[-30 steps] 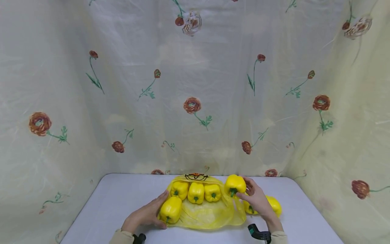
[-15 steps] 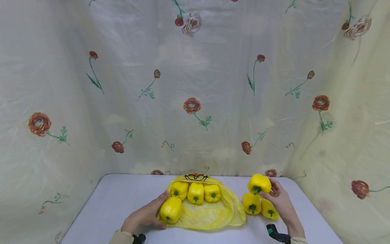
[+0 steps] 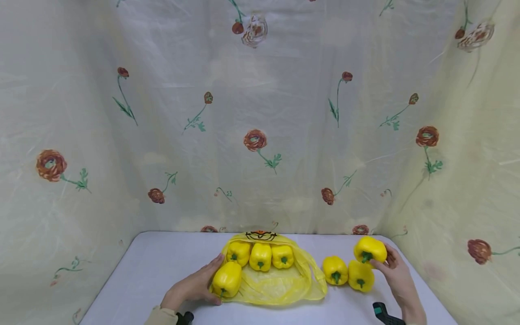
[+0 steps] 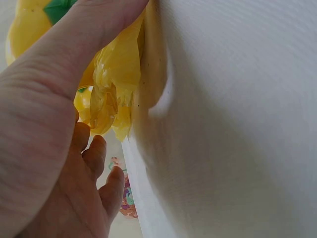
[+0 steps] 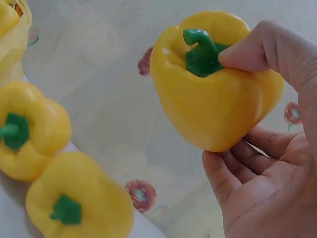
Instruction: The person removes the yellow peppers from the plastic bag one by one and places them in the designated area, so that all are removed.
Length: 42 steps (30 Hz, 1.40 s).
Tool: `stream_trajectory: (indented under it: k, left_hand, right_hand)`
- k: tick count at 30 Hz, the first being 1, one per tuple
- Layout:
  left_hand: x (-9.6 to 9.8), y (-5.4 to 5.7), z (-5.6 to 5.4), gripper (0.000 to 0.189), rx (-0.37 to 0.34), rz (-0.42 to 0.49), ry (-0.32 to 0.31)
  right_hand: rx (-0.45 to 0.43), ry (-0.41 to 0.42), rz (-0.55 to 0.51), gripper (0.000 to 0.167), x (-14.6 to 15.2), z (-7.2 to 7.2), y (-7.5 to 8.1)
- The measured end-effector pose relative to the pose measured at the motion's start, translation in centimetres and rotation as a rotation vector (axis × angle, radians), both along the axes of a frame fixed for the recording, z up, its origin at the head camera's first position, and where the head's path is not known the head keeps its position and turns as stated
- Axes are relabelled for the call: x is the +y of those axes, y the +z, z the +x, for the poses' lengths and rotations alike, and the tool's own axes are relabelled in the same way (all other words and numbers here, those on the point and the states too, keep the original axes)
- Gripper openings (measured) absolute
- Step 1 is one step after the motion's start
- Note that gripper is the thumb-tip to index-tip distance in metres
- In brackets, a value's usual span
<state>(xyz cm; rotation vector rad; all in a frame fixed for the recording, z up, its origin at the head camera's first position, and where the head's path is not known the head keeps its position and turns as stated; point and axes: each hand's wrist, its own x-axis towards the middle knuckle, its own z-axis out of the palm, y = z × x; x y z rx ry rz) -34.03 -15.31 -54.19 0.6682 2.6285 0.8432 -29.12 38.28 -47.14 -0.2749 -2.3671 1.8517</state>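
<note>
A yellow bell pepper (image 3: 370, 249) with a green stem is held up in my right hand (image 3: 397, 271), the thumb by its stem and the fingers under it in the right wrist view. Just left of it, two more bell peppers stand side by side, the nearer one (image 5: 79, 198) overlapping the other (image 5: 37, 129). A thin yellow plastic bag (image 3: 276, 289) lies with its mouth spread towards me. Inside are three peppers in a row and another pepper (image 3: 227, 280) at the front left. My left hand (image 3: 197, 282) rests against the bag's left side beside that front pepper, fingers extended.
The white table (image 3: 162, 253) reaches back to a pale hanging curtain (image 3: 300, 113) printed with flowers, which also closes off both sides. Dark camera mounts sit on both wrists, the right mount (image 3: 386, 313) low over the table.
My right hand has carried its pepper from beside the bag's right edge out to the right, past the two standing peppers. The left hand and the bag have stayed in place.
</note>
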Motion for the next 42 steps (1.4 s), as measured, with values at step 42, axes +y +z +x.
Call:
stream_trajectory:
  k: [42]
  left_hand:
    - [-0.1,0.1,0.1,0.125,-0.002,0.015,0.002]
  right_hand:
    - [-0.013,-0.269,-0.085,0.102,6.7,-0.7,-7.2]
